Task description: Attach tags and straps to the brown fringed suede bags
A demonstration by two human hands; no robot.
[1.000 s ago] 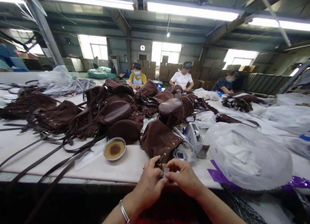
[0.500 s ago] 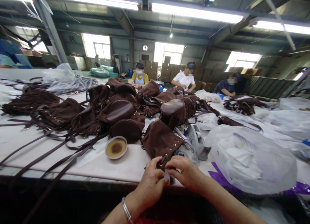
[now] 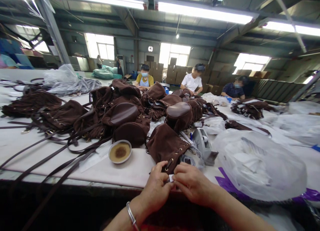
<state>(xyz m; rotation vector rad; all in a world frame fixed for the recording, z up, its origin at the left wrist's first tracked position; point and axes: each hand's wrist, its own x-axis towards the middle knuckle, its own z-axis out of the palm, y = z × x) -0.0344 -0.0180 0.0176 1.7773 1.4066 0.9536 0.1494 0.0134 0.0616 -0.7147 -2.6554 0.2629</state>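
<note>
At the table's front edge, a brown drawstring bag (image 3: 162,146) with gold eyelets lies on its side, its gathered edge towards me. My left hand (image 3: 156,184) is closed at this edge, its index finger against the bag near a short cord end. My right hand (image 3: 192,182) is closed beside it, almost fingertip to fingertip. Between the two hands shows a small white piece (image 3: 171,178), pinched by both; its kind is too small to tell. To the left stands a shallow white bowl (image 3: 112,160) of tan paste with a dark brown middle.
Several brown bags (image 3: 120,114) are heaped behind, with long straps (image 3: 62,159) hanging off the front edge at left. A grey tape dispenser (image 3: 206,147) stands right of the bag, beside a large clear plastic bag (image 3: 260,164). Co-workers (image 3: 192,81) sit across the table.
My right hand has shifted slightly down and closer to my left hand. The piece between them now shows as a small white patch. The bag stays in place.
</note>
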